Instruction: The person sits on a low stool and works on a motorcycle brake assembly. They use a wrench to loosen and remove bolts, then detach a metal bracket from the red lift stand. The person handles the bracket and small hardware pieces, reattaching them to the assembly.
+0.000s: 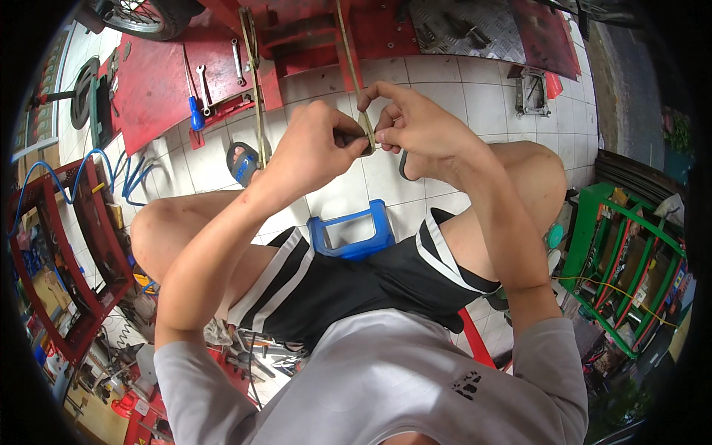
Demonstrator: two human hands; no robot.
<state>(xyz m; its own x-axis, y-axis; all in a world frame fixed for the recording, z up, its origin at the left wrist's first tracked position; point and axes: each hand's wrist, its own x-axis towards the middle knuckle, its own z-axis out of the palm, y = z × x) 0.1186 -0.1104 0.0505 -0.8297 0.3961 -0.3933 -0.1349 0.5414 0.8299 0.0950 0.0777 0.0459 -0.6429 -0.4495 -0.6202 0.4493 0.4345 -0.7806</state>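
Between both hands' fingers, a tan strap above blue stool.

Bare white tile floor seen open beyond hands. Passage ahead blocked by red lift platform carrying wrenches. Below hands, gap between knees occupied by blue stool. Left flank closed by red rack, right by green rack; clearance there possibly tight, rim distorted.
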